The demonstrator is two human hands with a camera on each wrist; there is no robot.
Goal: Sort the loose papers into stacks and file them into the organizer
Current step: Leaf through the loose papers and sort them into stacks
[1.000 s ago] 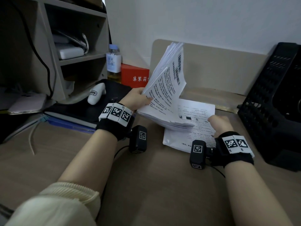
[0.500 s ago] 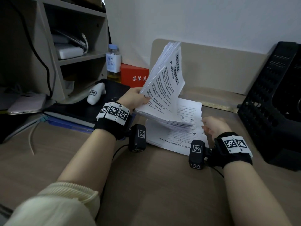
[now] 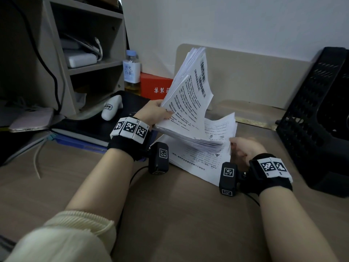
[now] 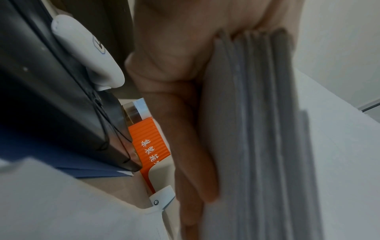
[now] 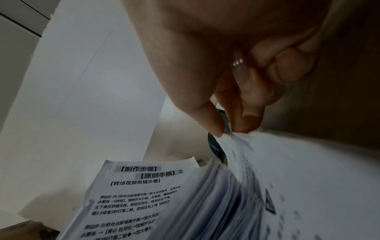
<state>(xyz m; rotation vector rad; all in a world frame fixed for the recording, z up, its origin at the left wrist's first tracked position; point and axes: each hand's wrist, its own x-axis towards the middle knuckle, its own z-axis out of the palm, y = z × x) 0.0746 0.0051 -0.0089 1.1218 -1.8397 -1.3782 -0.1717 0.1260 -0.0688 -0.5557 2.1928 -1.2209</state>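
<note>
Wood-grain surface (image 3: 170, 214) against a white wall, and the left hand (image 3: 151, 114) grips a thick sheaf of printed papers (image 3: 188, 103) by its left edge, thumb on top, fingers (image 4: 191, 146) flat underneath, the pages fanning upward. Right hand (image 3: 245, 150) pinches the corner of a lower sheet (image 3: 221, 127), thumb and fingertip together. Beneath lies a flat stack of sheets (image 3: 190, 163) near the middle. Black mesh organizer (image 3: 311, 120) stands at the right edge.

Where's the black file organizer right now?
In the head view, the black organizer sits at the desk's far right edge, just right of the right hand.
</note>
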